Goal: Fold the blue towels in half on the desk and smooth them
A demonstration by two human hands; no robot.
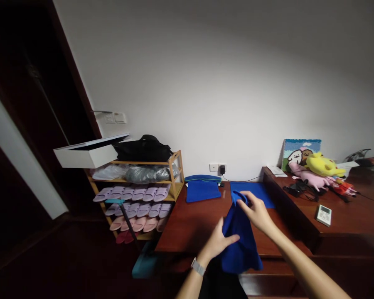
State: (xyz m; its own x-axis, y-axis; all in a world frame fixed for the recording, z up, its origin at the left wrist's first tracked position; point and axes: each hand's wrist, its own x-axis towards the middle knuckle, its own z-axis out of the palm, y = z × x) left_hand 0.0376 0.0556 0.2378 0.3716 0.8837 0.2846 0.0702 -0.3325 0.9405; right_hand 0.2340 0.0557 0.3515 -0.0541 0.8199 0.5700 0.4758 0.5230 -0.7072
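Note:
A blue cloth bag [241,251] hangs upright in front of me, over the near edge of the brown wooden table [193,230]. With fingers closed at its gathered top, my right hand [256,211] grips the bag. My left hand [217,243], a watch on its wrist, holds the bag's left side; its thumb lies across the front and the other fingers are partly hidden by the cloth. Farther back on the table lies a folded blue fabric piece [203,191] with a greenish edge. A flat blue piece [255,193] lies behind my right hand.
A wooden rack [174,166] at left holds several slippers [140,191], a black bag [143,150] and an open white box [87,157]. On the raised desk [355,216] at right are plush toys [322,165] and a white remote-like device [323,215]. A cable runs from a wall charger [222,169].

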